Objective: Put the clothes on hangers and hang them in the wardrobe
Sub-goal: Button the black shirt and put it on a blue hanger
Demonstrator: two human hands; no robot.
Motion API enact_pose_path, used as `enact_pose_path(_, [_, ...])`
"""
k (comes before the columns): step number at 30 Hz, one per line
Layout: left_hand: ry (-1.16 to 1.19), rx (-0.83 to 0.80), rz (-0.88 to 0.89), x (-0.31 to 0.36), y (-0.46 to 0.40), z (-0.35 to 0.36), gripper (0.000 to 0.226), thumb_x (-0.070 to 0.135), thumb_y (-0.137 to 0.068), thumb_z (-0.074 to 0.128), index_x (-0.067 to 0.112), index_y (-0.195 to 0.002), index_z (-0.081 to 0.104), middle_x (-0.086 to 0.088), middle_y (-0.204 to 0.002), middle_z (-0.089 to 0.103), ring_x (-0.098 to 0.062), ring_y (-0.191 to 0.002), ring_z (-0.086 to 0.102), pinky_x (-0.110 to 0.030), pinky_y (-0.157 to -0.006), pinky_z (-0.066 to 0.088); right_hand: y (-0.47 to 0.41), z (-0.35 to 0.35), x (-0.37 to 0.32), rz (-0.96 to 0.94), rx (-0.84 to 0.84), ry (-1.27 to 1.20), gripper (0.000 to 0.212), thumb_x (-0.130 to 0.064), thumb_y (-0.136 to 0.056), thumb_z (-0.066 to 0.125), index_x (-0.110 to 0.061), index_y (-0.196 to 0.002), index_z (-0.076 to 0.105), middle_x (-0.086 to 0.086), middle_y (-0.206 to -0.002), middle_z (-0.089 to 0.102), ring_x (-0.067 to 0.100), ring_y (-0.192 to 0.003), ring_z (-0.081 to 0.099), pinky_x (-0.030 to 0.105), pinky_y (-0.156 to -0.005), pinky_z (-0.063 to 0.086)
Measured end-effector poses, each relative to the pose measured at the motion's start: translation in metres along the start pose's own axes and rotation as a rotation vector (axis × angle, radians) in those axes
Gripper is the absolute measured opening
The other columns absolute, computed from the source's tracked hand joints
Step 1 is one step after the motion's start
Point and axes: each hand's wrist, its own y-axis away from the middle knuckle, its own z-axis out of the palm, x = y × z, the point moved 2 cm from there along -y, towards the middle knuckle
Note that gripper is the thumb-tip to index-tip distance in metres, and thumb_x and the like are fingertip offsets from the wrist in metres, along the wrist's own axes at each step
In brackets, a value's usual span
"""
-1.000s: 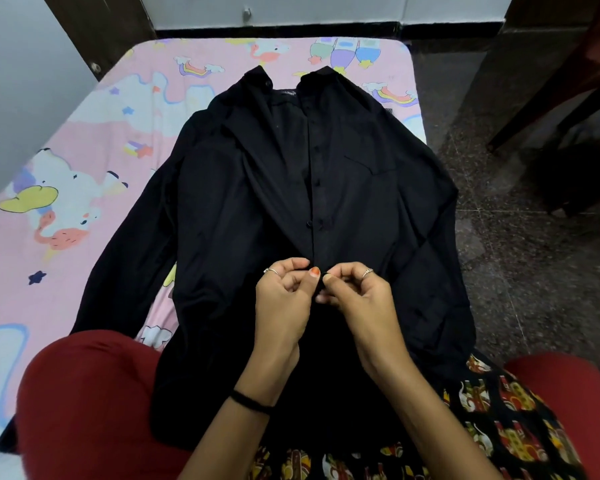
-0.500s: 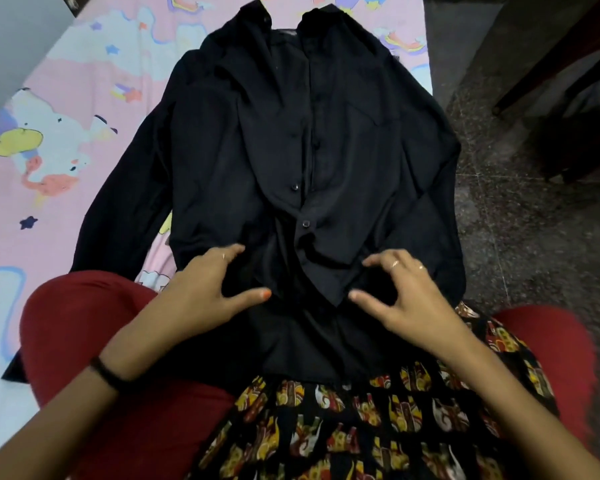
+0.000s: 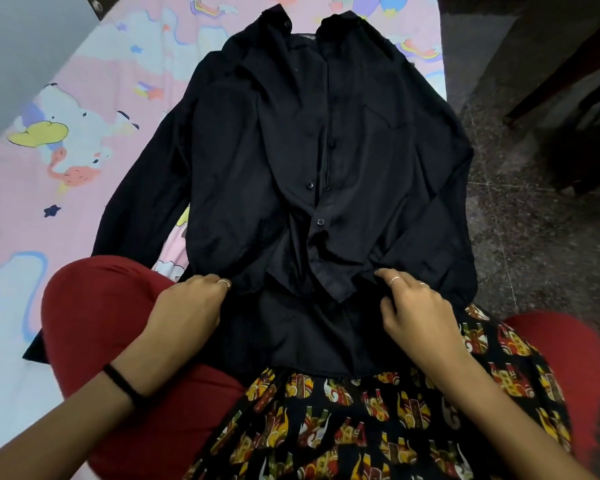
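A black button-up shirt [image 3: 326, 150] lies front-up on the bed, with its collar at the far end and its hem over my lap. The upper buttons are fastened, and the lowest part of the front hangs open. My left hand [image 3: 191, 303] grips the fabric at the shirt's lower left side, fingers curled into it. My right hand [image 3: 413, 306] holds the lower right side, with bent fingers and thumb pinching the cloth. No hanger or wardrobe is in view.
The bed has a pink cartoon-print sheet [image 3: 66, 150] and a grey wall [image 3: 21, 46] on its left. Dark stone floor [image 3: 520, 220] lies to the right, with dark wooden furniture legs [image 3: 561, 74] at upper right. My red-clad knees [image 3: 94, 323] frame the shirt's hem.
My hands left the button at the shirt's middle, spread apart to either side, and now hold the lower sides of the shirt. The view tilted down.
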Motion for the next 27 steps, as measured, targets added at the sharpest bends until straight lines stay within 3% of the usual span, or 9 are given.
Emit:
enact_pose_path(4, [0.107, 0.128, -0.08, -0.006, 0.002, -0.023, 0.036, -0.005, -0.061, 0.079, 0.011, -0.092, 0.07, -0.006, -0.076, 0.069, -0.031, -0.057, 0.066, -0.033, -0.038, 0.047, -0.011, -0.018, 0.005, 0.06, -0.024, -0.062, 0.04, -0.021, -0.098, 0.048, -0.033, -0.137, 0.047, 0.001, -0.108, 0.067, 0.034, -0.092, 0.064, 0.041, -0.067, 0.048])
enact_pose_path(9, [0.205, 0.258, -0.192, -0.039, 0.015, -0.054, 0.039, -0.006, -0.074, 0.068, 0.01, -0.109, 0.068, -0.014, -0.101, 0.072, -0.041, -0.082, 0.068, -0.046, -0.062, 0.054, -0.015, -0.052, 0.038, 0.234, 0.114, -0.141, 0.04, -0.007, -0.088, 0.052, -0.026, -0.122, 0.051, 0.019, -0.095, 0.068, 0.044, -0.087, 0.061, 0.047, -0.069, 0.049])
enact_pose_path(13, [0.221, 0.295, -0.231, -0.057, 0.024, -0.054, 0.041, -0.011, -0.075, 0.066, 0.008, -0.111, 0.067, -0.015, -0.105, 0.071, -0.044, -0.087, 0.066, -0.048, -0.067, 0.052, -0.007, -0.068, 0.072, 0.468, 0.276, -0.037, 0.064, 0.003, -0.081, 0.052, -0.017, -0.139, 0.035, 0.026, -0.123, 0.052, 0.05, -0.103, 0.052, 0.056, -0.082, 0.045])
enact_pose_path(15, [0.215, 0.273, -0.234, -0.062, 0.026, -0.046, 0.042, -0.01, -0.075, 0.066, 0.011, -0.112, 0.067, -0.013, -0.108, 0.07, -0.043, -0.088, 0.066, -0.049, -0.067, 0.053, -0.003, -0.062, 0.087, 0.492, 0.194, 0.22, 0.075, -0.002, -0.079, 0.059, -0.018, -0.145, 0.028, 0.024, -0.141, 0.036, 0.049, -0.127, 0.034, 0.066, -0.1, 0.03])
enact_pose_path(16, [0.215, 0.261, -0.227, -0.064, 0.026, -0.042, 0.043, -0.009, -0.075, 0.065, 0.013, -0.113, 0.066, -0.011, -0.109, 0.07, -0.043, -0.089, 0.066, -0.05, -0.067, 0.054, 0.0, -0.056, 0.092, 0.502, 0.097, 0.313, 0.071, -0.006, -0.081, 0.06, -0.019, -0.145, 0.031, 0.022, -0.149, 0.028, 0.046, -0.137, 0.022, 0.068, -0.106, 0.019])
enact_pose_path(17, [0.221, 0.251, -0.219, -0.066, 0.026, -0.038, 0.045, -0.008, -0.075, 0.064, 0.016, -0.113, 0.064, -0.01, -0.111, 0.069, -0.042, -0.09, 0.066, -0.051, -0.068, 0.055, 0.001, -0.05, 0.093, 0.489, 0.011, 0.349, 0.063, -0.01, -0.084, 0.058, -0.019, -0.142, 0.037, 0.019, -0.154, 0.021, 0.042, -0.142, 0.011, 0.068, -0.109, 0.01])
enact_pose_path(19, [0.25, 0.236, -0.193, -0.068, 0.026, -0.033, 0.047, -0.007, -0.076, 0.061, 0.021, -0.114, 0.059, -0.007, -0.112, 0.067, -0.04, -0.093, 0.065, -0.054, -0.071, 0.054, 0.003, -0.036, 0.089, 0.364, -0.097, 0.309, 0.052, -0.019, -0.086, 0.057, -0.018, -0.137, 0.047, 0.015, -0.156, 0.02, 0.035, -0.145, 0.009, 0.062, -0.112, 0.008])
enact_pose_path(23, [0.271, 0.234, -0.147, -0.062, 0.023, -0.033, 0.047, -0.006, -0.077, 0.062, 0.023, -0.114, 0.057, -0.004, -0.111, 0.063, -0.036, -0.095, 0.064, -0.051, -0.07, 0.054, 0.007, -0.006, 0.054, -0.002, -0.116, 0.115, 0.054, -0.032, -0.084, 0.069, -0.011, -0.131, 0.056, 0.018, -0.145, 0.042, 0.039, -0.134, 0.039, 0.054, -0.108, 0.035])
enact_pose_path(27, [0.206, 0.264, -0.103, -0.045, 0.023, -0.039, 0.042, 0.002, -0.074, 0.074, 0.014, -0.112, 0.063, -0.004, -0.11, 0.063, -0.033, -0.094, 0.064, -0.045, -0.065, 0.055, 0.005, 0.022, 0.026, -0.111, -0.157, 0.103, 0.065, -0.045, -0.083, 0.068, -0.009, -0.135, 0.052, 0.019, -0.141, 0.047, 0.037, -0.131, 0.045, 0.05, -0.107, 0.039])
